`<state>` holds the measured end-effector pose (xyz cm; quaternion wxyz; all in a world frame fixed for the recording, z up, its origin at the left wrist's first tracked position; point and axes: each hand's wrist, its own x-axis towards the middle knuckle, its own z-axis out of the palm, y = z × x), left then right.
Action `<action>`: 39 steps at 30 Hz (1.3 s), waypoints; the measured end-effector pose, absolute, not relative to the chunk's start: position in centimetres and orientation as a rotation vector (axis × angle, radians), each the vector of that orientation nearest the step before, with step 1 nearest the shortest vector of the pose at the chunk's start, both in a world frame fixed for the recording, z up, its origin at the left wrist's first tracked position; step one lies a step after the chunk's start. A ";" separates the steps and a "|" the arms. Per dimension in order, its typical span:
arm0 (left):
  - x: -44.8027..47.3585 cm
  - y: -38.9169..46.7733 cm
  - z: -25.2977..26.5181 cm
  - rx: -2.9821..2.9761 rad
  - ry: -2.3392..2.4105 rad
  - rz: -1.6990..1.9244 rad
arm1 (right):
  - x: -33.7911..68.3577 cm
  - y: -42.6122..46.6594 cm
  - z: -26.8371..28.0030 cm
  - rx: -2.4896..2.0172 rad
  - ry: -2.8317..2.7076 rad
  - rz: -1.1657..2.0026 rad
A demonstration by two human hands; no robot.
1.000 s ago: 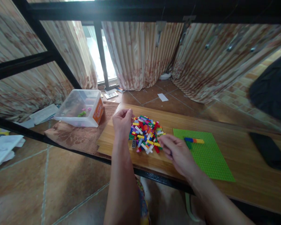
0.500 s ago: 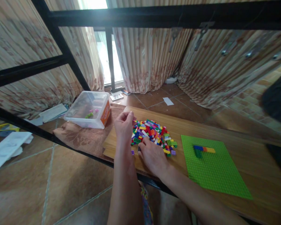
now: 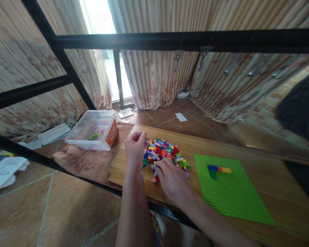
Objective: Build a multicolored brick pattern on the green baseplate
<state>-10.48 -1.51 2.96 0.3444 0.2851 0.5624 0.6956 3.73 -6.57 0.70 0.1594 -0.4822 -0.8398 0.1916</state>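
From my end I watch the left hand (image 3: 135, 144) curl at the left edge of the loose brick pile (image 3: 166, 148), thumb near forefinger; I cannot tell whether they meet or clamp anything. The right hand (image 3: 171, 180) reaches palm-down over the pile's near edge, fingers bent among the bricks. A greyish brick (image 3: 153, 167) shows at its fingertips, but I cannot tell whether it is gripped.

The bricks are glossy, studded plastic in mixed colours, heaped on a smooth wood-grained board (image 3: 195, 145). Right of them lies a flat green baseplate (image 3: 234, 197), bearing a short blue, orange and yellow row (image 3: 219, 169) with a darker green brick (image 3: 213, 175) beside its blue end. A clear plastic box (image 3: 86, 144) stands on brown patterned cloth (image 3: 84, 161).

A second ago my view had the right hand at the pile's right side; the left hand keeps its place.
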 end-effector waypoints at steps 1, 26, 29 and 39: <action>-10.2 -1.4 3.0 0.771 1.447 1.780 | 5.2 -6.7 0.9 -1.350 -2.274 0.662; 6.3 -3.4 -2.7 1.861 1.381 0.510 | 24.9 -6.8 -3.9 -1.679 -1.620 0.851; 6.4 -3.6 -2.4 1.910 1.423 0.493 | 25.0 -7.3 -3.5 -1.649 -1.719 0.793; 5.7 -2.8 -2.2 1.895 1.288 0.512 | 23.5 -8.5 -2.8 -1.542 -2.186 0.768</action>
